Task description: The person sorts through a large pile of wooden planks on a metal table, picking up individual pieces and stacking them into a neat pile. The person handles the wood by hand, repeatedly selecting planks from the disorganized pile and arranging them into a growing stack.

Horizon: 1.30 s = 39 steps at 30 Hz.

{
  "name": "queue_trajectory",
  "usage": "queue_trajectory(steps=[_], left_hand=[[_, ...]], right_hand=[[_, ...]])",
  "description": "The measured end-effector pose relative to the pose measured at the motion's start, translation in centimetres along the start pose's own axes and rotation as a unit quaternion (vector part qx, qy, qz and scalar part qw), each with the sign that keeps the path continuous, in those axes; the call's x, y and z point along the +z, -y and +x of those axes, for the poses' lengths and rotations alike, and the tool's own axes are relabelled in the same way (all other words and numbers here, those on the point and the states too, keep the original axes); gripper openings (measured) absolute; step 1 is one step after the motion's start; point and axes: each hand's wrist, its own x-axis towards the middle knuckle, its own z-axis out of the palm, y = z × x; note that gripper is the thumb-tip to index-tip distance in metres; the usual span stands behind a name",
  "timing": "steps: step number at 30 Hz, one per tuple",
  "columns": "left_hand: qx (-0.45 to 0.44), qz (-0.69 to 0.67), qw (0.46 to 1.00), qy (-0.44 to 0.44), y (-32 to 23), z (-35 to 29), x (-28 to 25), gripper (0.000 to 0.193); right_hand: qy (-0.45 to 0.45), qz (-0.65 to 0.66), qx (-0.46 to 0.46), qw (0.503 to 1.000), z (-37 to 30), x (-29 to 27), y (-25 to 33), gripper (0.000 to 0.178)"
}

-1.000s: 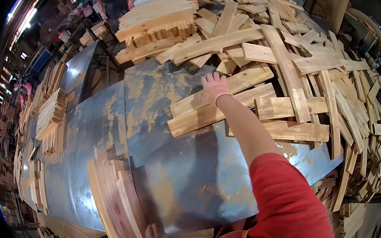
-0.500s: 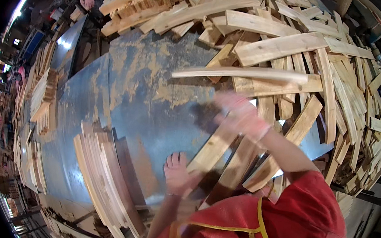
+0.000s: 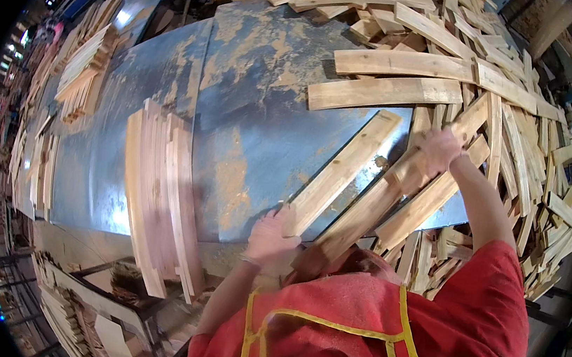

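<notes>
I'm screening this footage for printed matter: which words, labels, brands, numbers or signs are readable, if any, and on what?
None can be read.
The board by the left hand, the board under the right hand and the red garment show no lettering.
The upper-left background is too blurred to tell.

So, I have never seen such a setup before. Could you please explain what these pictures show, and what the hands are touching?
There is no machine here, only a person's two hands. A wide fisheye camera on the head looks down, so straight edges bend. On the metal surface, a close-packed row of boards lies at left; at right is a loose heap of boards. The left hand touches the near end of a pale board; the right hand is on the darker board beside it. How firmly they grip, I cannot tell.
</notes>
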Motion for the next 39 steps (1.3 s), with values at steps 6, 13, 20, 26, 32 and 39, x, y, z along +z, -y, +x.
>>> queue_trajectory(steps=[6,13,20,26,32,39], left_hand=[[-0.128,-0.791,0.587,0.113,7.1,-9.7,2.5,0.057],[-0.137,-0.742,0.650,0.091,4.0,-6.4,0.8,0.058],[-0.095,-0.744,0.650,0.118,1.5,-4.6,2.3,0.059],[-0.264,-0.514,0.815,-0.042,0.7,-5.0,0.1,0.068],[-0.006,0.385,0.839,-0.385,-7.2,-5.6,-10.1,0.054],[-0.271,0.257,0.923,-0.091,-2.6,-9.2,-15.4,0.035]], right_hand=[[-0.046,-0.041,-0.076,0.995,-2.1,1.7,4.5,0.043],[-0.273,0.486,-0.042,0.829,-0.9,-2.8,17.7,0.069],[0.237,0.774,-0.274,0.520,-7.1,0.2,29.4,0.069],[0.126,0.745,-0.226,0.615,-6.2,4.4,28.8,0.056],[-0.071,0.488,-0.234,0.838,-3.5,0.9,19.2,0.061],[-0.408,0.357,-0.357,0.761,3.0,-6.8,13.5,0.069]])
